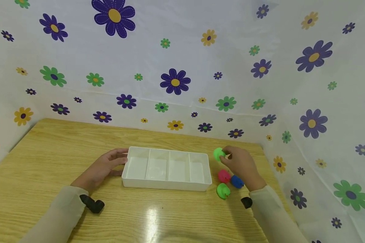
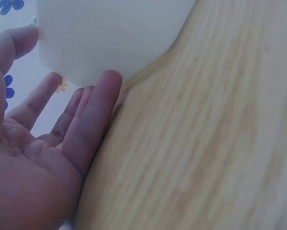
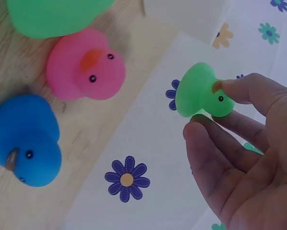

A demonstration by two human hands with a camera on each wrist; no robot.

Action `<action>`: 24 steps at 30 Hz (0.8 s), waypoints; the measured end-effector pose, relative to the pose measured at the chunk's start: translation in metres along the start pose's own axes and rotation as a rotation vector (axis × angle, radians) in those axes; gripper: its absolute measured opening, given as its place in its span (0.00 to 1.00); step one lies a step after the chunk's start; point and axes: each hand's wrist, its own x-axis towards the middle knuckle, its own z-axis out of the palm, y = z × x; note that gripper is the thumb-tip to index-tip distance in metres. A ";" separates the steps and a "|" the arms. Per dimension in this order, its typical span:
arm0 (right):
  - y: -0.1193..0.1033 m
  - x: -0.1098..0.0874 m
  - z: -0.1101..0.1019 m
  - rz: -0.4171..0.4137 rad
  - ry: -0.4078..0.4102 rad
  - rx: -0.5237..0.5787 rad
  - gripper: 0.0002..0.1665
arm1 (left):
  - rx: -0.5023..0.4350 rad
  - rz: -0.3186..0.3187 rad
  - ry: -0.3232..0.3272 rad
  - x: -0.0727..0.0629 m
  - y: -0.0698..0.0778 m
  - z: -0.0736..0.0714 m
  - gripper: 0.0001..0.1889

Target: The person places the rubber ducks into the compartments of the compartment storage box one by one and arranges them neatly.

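Observation:
A white tray (image 1: 167, 185) with several compartments in a row lies on the wooden table. At its left end is my left hand (image 1: 106, 165), fingertips against the end wall; the left wrist view shows these fingers (image 2: 88, 120) mostly straight. To the right of the tray, my right hand (image 1: 240, 163) pinches a green rubber duck (image 3: 198, 91) between thumb and fingertips, at the duck's head and body. Below that hand sit a pink rubber duck (image 1: 223, 176), a blue rubber duck (image 1: 237, 182) and a second green rubber duck (image 1: 223, 191), close together.
Behind and to the right of the table (image 1: 134, 216) hangs a white flowered cloth (image 1: 188, 57). Dark wrist devices (image 1: 94, 204) sit on both sleeves.

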 end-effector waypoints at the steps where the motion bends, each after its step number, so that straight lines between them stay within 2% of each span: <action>1: -0.001 0.001 0.000 0.002 -0.002 0.007 0.16 | 0.000 -0.001 0.003 0.000 -0.001 0.000 0.34; 8: -0.010 0.004 0.002 0.011 -0.025 0.070 0.17 | 0.006 -0.020 0.032 0.001 -0.001 0.001 0.35; 14: -0.021 0.006 0.004 -0.026 -0.001 0.076 0.17 | -0.001 -0.017 0.031 0.000 -0.002 0.001 0.34; 18: -0.034 0.009 0.005 -0.058 0.005 0.076 0.17 | 0.000 -0.020 0.039 0.001 -0.003 0.001 0.35; 24: -0.058 0.014 0.008 -0.055 0.016 0.103 0.17 | 0.008 -0.025 0.042 0.002 -0.002 0.002 0.35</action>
